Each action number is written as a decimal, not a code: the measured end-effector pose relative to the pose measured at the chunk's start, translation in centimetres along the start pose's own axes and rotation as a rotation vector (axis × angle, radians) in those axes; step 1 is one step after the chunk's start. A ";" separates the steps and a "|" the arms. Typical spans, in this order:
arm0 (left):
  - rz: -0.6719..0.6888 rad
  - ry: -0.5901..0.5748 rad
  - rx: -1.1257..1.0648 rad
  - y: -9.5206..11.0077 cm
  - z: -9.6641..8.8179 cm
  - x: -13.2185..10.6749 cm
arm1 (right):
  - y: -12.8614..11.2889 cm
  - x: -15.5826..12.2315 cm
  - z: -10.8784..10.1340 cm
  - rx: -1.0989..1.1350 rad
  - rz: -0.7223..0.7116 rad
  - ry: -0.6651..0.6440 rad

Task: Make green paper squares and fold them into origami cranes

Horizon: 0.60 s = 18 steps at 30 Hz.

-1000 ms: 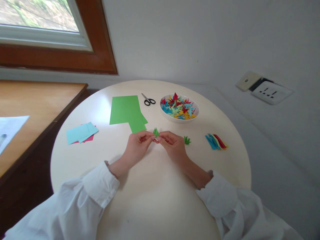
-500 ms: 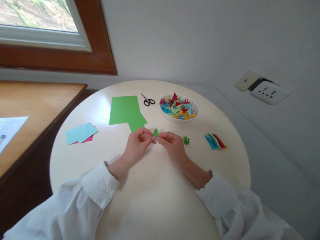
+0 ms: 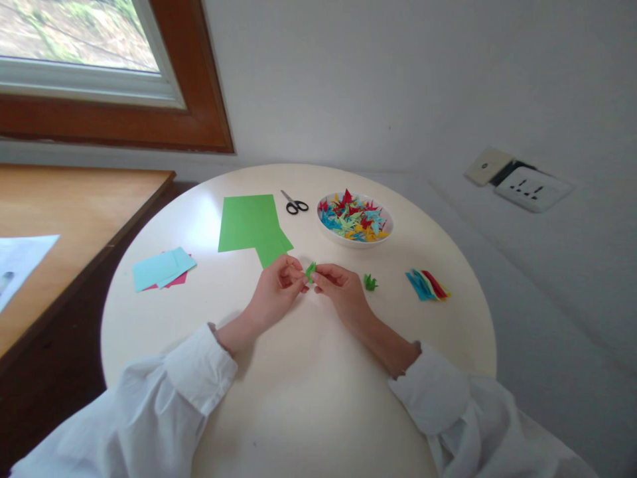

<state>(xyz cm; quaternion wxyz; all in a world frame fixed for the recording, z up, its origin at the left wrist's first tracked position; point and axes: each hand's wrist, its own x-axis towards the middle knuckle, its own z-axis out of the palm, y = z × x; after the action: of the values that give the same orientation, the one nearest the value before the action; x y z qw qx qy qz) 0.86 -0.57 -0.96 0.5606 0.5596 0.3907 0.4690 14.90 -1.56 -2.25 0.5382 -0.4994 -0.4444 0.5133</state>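
Above the middle of the round white table (image 3: 308,372), a small folded piece of green paper (image 3: 310,271) is pinched between my two hands. My left hand (image 3: 279,284) is closed, thumb and fingertips at the paper's left side. From the other side my right hand (image 3: 342,292) grips it, also closed in a pinch. The paper's lower part is partly hidden by my fingertips. Just right of my right hand lie small green folded paper pieces (image 3: 371,283). Green paper sheets (image 3: 247,222) lie beyond my left hand, the smaller one close to its fingers.
Black-handled scissors (image 3: 296,206) lie at the back, beside a white bowl (image 3: 348,240) of colourful paper cranes. Folded paper strips (image 3: 428,285) lie at the right, light blue and pink sheets (image 3: 162,267) at the left. A wooden desk (image 3: 89,199) stands left of the table.
The green folded paper has turned between my fingertips: its upright pointed shape now looks lower and tilted. Both hands stay almost in the same place. The view has shifted slightly.
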 end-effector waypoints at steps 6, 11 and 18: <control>-0.032 0.005 0.009 -0.1 0.1 0.1 | 0.3 0.4 0.2 -0.038 -0.049 0.022; -0.073 0.006 -0.032 -0.5 0.1 0.4 | 0.5 0.6 0.3 -0.037 -0.086 0.011; -0.001 0.051 0.023 -1.1 -0.1 0.8 | 0.7 0.6 0.6 -0.073 -0.106 0.025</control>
<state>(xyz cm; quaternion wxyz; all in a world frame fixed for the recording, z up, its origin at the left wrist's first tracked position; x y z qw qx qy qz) 1.07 0.32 -1.96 0.5443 0.5537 0.4104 0.4782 14.30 -0.91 -2.93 0.5515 -0.5009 -0.4819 0.4613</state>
